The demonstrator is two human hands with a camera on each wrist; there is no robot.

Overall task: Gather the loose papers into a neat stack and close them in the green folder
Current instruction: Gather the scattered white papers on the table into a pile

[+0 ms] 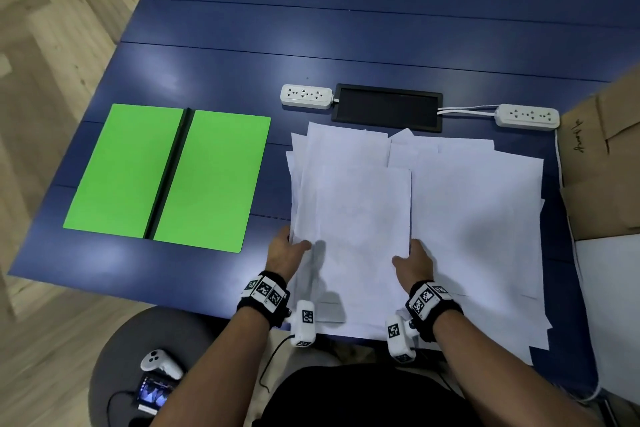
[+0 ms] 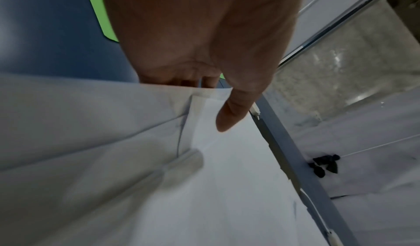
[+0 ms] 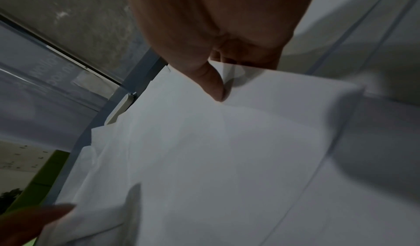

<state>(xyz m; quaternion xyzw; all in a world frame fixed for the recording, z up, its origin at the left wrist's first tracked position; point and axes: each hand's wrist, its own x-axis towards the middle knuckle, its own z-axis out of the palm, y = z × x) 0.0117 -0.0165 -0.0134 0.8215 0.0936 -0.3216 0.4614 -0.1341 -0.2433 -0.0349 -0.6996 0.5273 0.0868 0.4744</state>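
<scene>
A green folder [image 1: 166,177] lies open and flat on the left of the blue table [image 1: 346,28]. To its right, white papers [image 1: 467,218] are spread in a loose overlapping pile. Both hands hold a small bundle of sheets [image 1: 356,218] on top of the pile. My left hand [image 1: 287,250] pinches the bundle's left edge, thumb on top and fingers underneath. My right hand [image 1: 412,260] pinches its right edge the same way. The left wrist view has the thumb [image 2: 229,117] over the sheets [image 2: 204,178]. In the right wrist view the thumb [image 3: 213,86] presses the paper [image 3: 227,151].
Two white power strips [image 1: 306,96] [image 1: 526,116] flank a black cable tray [image 1: 386,107] behind the papers. A cardboard box [image 1: 606,166] stands at the right edge. A stool with a controller [image 1: 159,362] and a phone sits below the near edge.
</scene>
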